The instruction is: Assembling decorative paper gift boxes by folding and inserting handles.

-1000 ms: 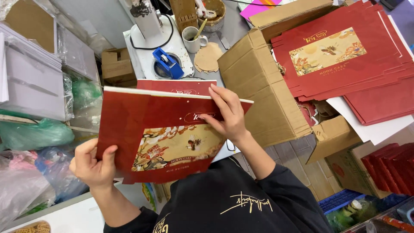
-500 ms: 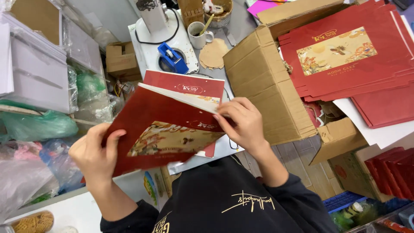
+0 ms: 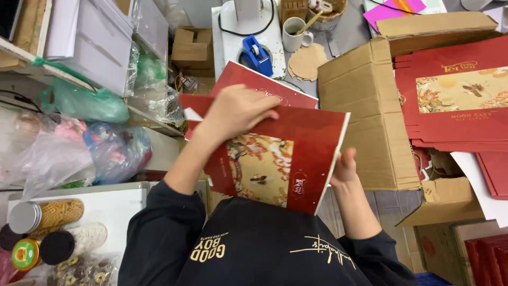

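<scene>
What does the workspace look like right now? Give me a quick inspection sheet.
Surface: grey table, crowded.
Job's things: red printed carton, partly unfolded, held above the lap; stack of flat red cartons at right.
Clutter: open brown box, blue tape dispenser, mug, plastic bags, jars of biscuits.
Hands: left hand pressed on the carton's upper panel; right hand grips its right edge.
Cables: black cable looped around the white machine.
Surroundings: shelf at left, more red cartons lower right.
</scene>
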